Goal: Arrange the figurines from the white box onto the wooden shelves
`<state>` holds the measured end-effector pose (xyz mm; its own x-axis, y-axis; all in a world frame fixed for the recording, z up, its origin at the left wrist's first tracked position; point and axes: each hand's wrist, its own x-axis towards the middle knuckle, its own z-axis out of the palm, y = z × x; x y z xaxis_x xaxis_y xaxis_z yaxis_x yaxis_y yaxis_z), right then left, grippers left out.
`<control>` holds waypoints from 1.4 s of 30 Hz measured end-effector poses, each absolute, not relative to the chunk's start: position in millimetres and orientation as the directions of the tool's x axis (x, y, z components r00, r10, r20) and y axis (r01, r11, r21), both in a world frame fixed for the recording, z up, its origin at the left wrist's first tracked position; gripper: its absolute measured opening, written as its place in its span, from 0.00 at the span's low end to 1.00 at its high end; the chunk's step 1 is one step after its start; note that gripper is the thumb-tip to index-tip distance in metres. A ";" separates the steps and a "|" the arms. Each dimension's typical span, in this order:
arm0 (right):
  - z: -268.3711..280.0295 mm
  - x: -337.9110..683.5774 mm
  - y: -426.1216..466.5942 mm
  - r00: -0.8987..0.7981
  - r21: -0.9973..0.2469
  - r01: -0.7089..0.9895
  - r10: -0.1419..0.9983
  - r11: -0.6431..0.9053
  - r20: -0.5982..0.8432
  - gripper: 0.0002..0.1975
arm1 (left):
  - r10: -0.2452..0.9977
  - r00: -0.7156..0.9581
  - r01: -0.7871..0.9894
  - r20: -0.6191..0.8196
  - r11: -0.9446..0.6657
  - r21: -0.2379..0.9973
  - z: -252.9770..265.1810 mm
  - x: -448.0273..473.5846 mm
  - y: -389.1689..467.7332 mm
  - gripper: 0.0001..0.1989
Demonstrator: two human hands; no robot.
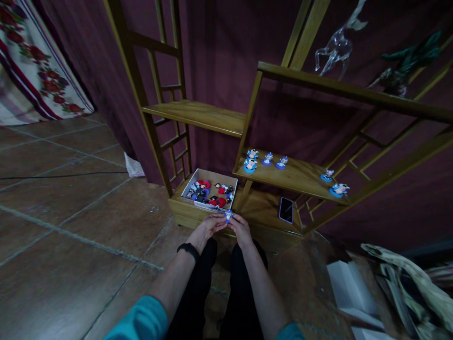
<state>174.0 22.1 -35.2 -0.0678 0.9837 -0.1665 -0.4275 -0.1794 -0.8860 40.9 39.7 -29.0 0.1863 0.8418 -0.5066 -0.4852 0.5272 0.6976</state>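
Between my two hands, just in front of the cardboard box [234, 184], is a small purple-and-white figurine [229, 215]. My left hand [212, 224] closes its fingertips on the figurine's left side. From the right, my right hand [240, 227] pinches the same piece. The open box holds several small figurines in red, black and purple. On the shelf board [297, 180] to the right stand two purple figurines, one of them a purple figurine [282, 163]. Blue-based figurines stand at both ends of that board, among them a blue-based figurine [250, 165] at the left.
A phone [286, 210] lies on the lower board of the wooden shelf. A glass animal figure [334, 49] and a green ornament [406, 63] stand on the upper right board. White boxes [354, 288] and cloth lie on the floor at right. A cable [71, 174] crosses the tiles.
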 end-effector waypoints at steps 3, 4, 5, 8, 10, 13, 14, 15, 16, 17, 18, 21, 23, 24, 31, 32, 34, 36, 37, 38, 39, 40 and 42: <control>-34.0 174.7 22.4 -0.070 -0.870 -0.458 0.983 -0.183 -0.170 0.19 | 0.846 0.169 -0.487 -0.506 0.517 0.704 -31.1 41.6 40.7 0.08; -33.4 174.9 22.4 -0.071 -0.869 -0.458 0.982 -0.188 -0.175 0.19 | 0.848 0.157 -0.485 -0.506 0.512 0.708 -31.6 42.0 40.7 0.08; -32.8 175.1 22.4 -0.074 -0.869 -0.455 0.980 -0.197 -0.183 0.18 | 0.851 0.146 -0.482 -0.505 0.507 0.715 -32.1 42.5 40.7 0.07; -31.7 175.3 22.8 -0.083 -0.869 -0.441 0.975 -0.223 -0.208 0.19 | 0.859 0.112 -0.481 -0.500 0.487 0.729 -33.2 43.8 40.2 0.07; -31.6 175.3 23.5 -0.075 -0.866 -0.444 0.972 -0.231 -0.221 0.19 | 0.861 0.090 -0.487 -0.501 0.477 0.732 -33.7 44.6 40.0 0.07; -32.1 174.7 25.1 -0.071 -0.857 -0.453 0.968 -0.245 -0.239 0.19 | 0.860 0.068 -0.489 -0.505 0.470 0.735 -33.6 45.7 40.2 0.07; -32.3 174.2 25.7 -0.076 -0.855 -0.453 0.966 -0.253 -0.246 0.18 | 0.859 0.062 -0.488 -0.508 0.470 0.736 -33.2 46.0 40.4 0.07; -32.5 173.6 26.2 -0.081 -0.853 -0.452 0.965 -0.260 -0.251 0.18 | 0.858 0.058 -0.489 -0.511 0.471 0.735 -32.7 46.2 40.6 0.06; -32.5 172.8 26.5 -0.082 -0.852 -0.452 0.964 -0.263 -0.254 0.18 | 0.856 0.056 -0.491 -0.513 0.471 0.733 -32.1 46.3 40.7 0.06; -32.4 171.9 26.6 -0.081 -0.852 -0.454 0.964 -0.262 -0.253 0.17 | 0.854 0.058 -0.495 -0.517 0.474 0.728 -31.4 46.3 40.8 0.06; -32.2 171.0 26.5 -0.080 -0.851 -0.458 0.965 -0.257 -0.248 0.17 | 0.853 0.064 -0.501 -0.519 0.477 0.722 -30.7 46.1 40.7 0.06; -31.4 168.9 25.1 -0.081 -0.849 -0.474 0.971 -0.234 -0.223 0.17 | 0.845 0.107 -0.514 -0.524 0.498 0.698 -28.4 44.6 39.7 0.06; -31.4 168.3 24.0 -0.087 -0.852 -0.471 0.973 -0.230 -0.214 0.17 | 0.837 0.133 -0.514 -0.530 0.516 0.685 -27.2 43.1 38.5 0.06; -31.8 168.3 23.6 -0.089 -0.857 -0.463 0.974 -0.227 -0.210 0.17 | 0.834 0.138 -0.512 -0.534 0.522 0.682 -26.7 42.4 38.0 0.06; -34.8 171.0 24.0 -0.028 -0.991 -0.137 1.000 0.005 0.009 0.19 | 0.880 0.026 -0.521 -0.474 0.416 0.745 -26.8 42.8 37.4 0.10; -34.6 172.0 23.4 -0.003 -0.997 -0.062 0.998 0.055 0.055 0.20 | 0.892 -0.002 -0.526 -0.452 0.384 0.759 -27.4 44.0 37.5 0.10; -33.3 174.3 21.3 0.021 -0.990 0.061 0.991 0.128 0.129 0.23 | 0.914 -0.035 -0.527 -0.404 0.327 0.785 -28.8 47.4 37.1 0.12; -31.1 176.5 18.9 0.018 -0.970 0.156 0.982 0.185 0.190 0.24 | 0.936 -0.043 -0.515 -0.349 0.278 0.811 -29.9 51.8 36.2 0.12; -30.0 177.5 17.8 0.014 -0.956 0.201 0.975 0.214 0.221 0.23 | 0.946 -0.043 -0.505 -0.322 0.257 0.824 -30.2 54.1 35.6 0.12; -28.8 178.3 17.1 0.014 -0.939 0.247 0.968 0.240 0.251 0.21 | 0.954 -0.039 -0.496 -0.298 0.240 0.835 -30.2 56.3 34.9 0.12; -28.0 179.0 16.6 0.020 -0.920 0.294 0.960 0.260 0.278 0.19 | 0.960 -0.035 -0.487 -0.278 0.227 0.843 -29.8 58.4 34.2 0.12; -27.4 179.5 16.4 0.030 -0.902 0.336 0.954 0.273 0.300 0.17 | 0.964 -0.029 -0.482 -0.263 0.217 0.849 -29.1 60.1 33.4 0.12; -27.7 180.0 16.8 0.056 -0.878 0.393 0.945 0.275 0.321 0.15 | 0.968 -0.006 -0.483 -0.250 0.217 0.849 -26.9 62.2 32.0 0.12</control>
<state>180.0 16.8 -27.7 0.0557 0.9453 0.3215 0.3926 0.2753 -0.8775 62.2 32.0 -26.9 -0.0056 0.9681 -0.2504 -0.4827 0.2167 0.8485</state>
